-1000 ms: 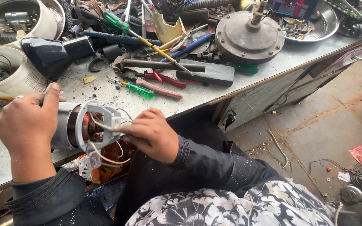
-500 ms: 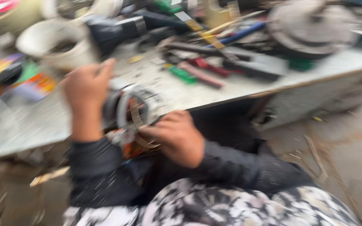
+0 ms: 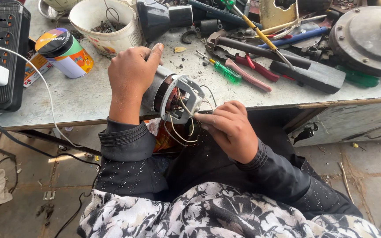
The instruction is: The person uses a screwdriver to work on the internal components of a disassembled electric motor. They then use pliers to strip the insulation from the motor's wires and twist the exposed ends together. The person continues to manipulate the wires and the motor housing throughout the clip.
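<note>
My left hand (image 3: pixel 131 72) grips a small electric motor (image 3: pixel 173 97) at the front edge of the grey workbench (image 3: pixel 84 94), fingers wrapped over its metal body. The motor has a grey end bracket, copper windings and loose thin wires (image 3: pixel 179 130) hanging below it. My right hand (image 3: pixel 230 128) is at the bracket end, fingertips pinching one of the wires close to the motor. Both arms wear dark sleeves.
On the bench lie a green-handled screwdriver (image 3: pixel 223 71), red-handled pliers (image 3: pixel 254 70), a dark flat block (image 3: pixel 307 75), a round metal motor cover (image 3: pixel 369 37), a white bowl of parts (image 3: pixel 104 22), a colourful can (image 3: pixel 65 53) and a black power strip (image 3: pixel 1 53) with a white cable.
The view has swung left across the bench, so the power strip and can are now in sight. Both hands stay on the motor, the right one still at its wires.
</note>
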